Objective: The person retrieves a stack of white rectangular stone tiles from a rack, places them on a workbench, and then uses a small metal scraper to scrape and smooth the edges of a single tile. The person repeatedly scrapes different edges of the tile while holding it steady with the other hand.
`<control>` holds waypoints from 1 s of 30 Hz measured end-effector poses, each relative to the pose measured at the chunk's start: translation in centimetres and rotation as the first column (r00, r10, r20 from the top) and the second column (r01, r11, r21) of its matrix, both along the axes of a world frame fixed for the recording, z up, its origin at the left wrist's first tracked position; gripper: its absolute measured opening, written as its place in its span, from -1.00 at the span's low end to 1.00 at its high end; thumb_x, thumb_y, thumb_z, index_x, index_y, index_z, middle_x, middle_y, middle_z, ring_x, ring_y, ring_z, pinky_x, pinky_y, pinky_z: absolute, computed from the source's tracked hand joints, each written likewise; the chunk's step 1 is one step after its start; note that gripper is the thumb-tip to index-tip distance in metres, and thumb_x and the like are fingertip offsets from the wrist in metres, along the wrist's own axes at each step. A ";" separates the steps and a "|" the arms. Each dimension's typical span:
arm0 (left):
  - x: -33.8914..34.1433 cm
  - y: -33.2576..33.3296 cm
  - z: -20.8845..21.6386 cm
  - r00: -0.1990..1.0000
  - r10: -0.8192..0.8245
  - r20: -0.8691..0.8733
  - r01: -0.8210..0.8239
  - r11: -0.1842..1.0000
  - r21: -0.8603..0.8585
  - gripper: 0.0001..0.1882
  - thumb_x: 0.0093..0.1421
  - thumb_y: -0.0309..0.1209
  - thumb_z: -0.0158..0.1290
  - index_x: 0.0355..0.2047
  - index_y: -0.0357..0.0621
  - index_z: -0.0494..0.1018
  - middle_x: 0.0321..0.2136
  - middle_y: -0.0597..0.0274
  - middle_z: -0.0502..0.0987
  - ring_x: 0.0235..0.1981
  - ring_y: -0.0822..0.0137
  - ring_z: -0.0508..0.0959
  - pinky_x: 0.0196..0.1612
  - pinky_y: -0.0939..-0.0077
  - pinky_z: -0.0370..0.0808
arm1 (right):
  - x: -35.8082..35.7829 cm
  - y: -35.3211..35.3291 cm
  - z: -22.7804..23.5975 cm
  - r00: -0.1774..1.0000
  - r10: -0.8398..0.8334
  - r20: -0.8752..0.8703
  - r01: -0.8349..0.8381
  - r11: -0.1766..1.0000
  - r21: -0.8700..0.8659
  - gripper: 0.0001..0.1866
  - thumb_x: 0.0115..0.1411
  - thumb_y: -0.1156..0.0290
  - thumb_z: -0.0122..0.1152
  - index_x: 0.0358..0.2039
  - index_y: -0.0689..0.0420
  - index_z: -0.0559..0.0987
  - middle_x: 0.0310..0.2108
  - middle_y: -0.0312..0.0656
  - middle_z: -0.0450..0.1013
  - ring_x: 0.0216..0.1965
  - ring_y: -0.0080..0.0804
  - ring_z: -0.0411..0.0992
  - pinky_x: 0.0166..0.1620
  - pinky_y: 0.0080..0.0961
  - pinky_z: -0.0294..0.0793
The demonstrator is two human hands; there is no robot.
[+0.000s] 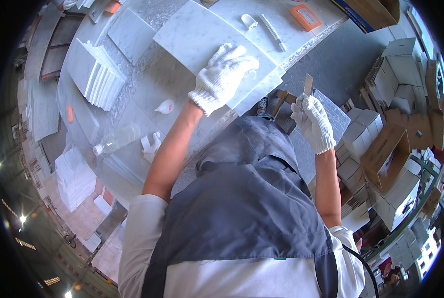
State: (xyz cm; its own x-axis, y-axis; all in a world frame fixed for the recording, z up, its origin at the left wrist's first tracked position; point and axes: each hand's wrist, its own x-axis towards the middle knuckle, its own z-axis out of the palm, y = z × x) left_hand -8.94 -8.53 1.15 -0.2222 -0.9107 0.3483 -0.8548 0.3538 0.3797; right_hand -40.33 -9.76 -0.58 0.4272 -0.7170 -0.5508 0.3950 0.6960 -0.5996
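Observation:
My left hand (224, 77), in a white knit glove, rests on a pale grey-veined marble tile (184, 32) on the worktable. Its fingers stretch forward over the surface, and a small white scrap shows by the fingertips. Off the table's edge, my right hand (313, 121), gloved alike, is closed round a narrow flat scraper (308, 85) whose blade points up. Beyond the tile lie a pale tube-like stick (273, 32), a curled white piece (249, 21) and an orange box (305, 18). A small white scoop-like thing (165, 106) lies nearer my left forearm.
A clear plastic bottle (120, 139) lies at the left, near a leaning row of tiles (96, 74). White stacked boxes (403, 64) and an open brown carton (385, 156) stand at the right. Another carton (368, 12) sits at the far right corner.

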 end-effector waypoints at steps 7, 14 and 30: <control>0.1 0.1 0.3 0.992 -0.027 -0.123 0.043 0.991 0.128 -0.68 0.27 -0.46 0.03 -0.04 0.22 0.59 0.11 0.15 0.53 0.24 -0.14 0.41 0.34 0.12 0.33 | 0.0 -0.2 -0.3 1.000 -0.017 0.010 0.017 1.000 0.001 -0.79 0.36 0.29 0.26 -0.10 0.11 0.57 -0.20 -0.28 0.55 -0.14 -0.44 0.55 -0.15 -0.53 0.63; -0.2 0.0 1.6 0.996 -0.074 -0.046 0.080 0.984 0.158 -0.68 0.26 -0.48 0.02 -0.04 0.16 0.59 0.14 0.15 0.51 0.28 -0.04 0.39 0.33 0.18 0.35 | 0.7 -0.9 0.1 1.000 -0.003 -0.024 0.002 0.999 -0.038 -0.80 0.37 0.29 0.25 -0.11 0.13 0.58 -0.22 -0.28 0.53 -0.14 -0.44 0.55 -0.14 -0.52 0.64; -3.2 -1.1 -0.8 0.985 0.170 0.039 -0.171 0.985 0.012 -0.38 0.14 -0.01 0.26 0.16 0.04 0.49 0.21 0.17 0.47 0.30 0.09 0.37 0.43 0.05 0.18 | 0.6 -1.2 0.1 0.999 0.001 -0.032 -0.002 1.000 -0.023 -0.78 0.37 0.29 0.25 -0.09 0.14 0.57 -0.21 -0.29 0.53 -0.14 -0.46 0.55 -0.13 -0.54 0.62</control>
State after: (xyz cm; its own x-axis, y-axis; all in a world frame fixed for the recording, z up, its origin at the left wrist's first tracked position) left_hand -12.10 -9.60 0.33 -0.0757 -0.9414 0.3286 -0.9159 0.1959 0.3504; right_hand -39.68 -10.92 -0.49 0.4104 -0.7290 -0.5478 0.3744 0.6825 -0.6277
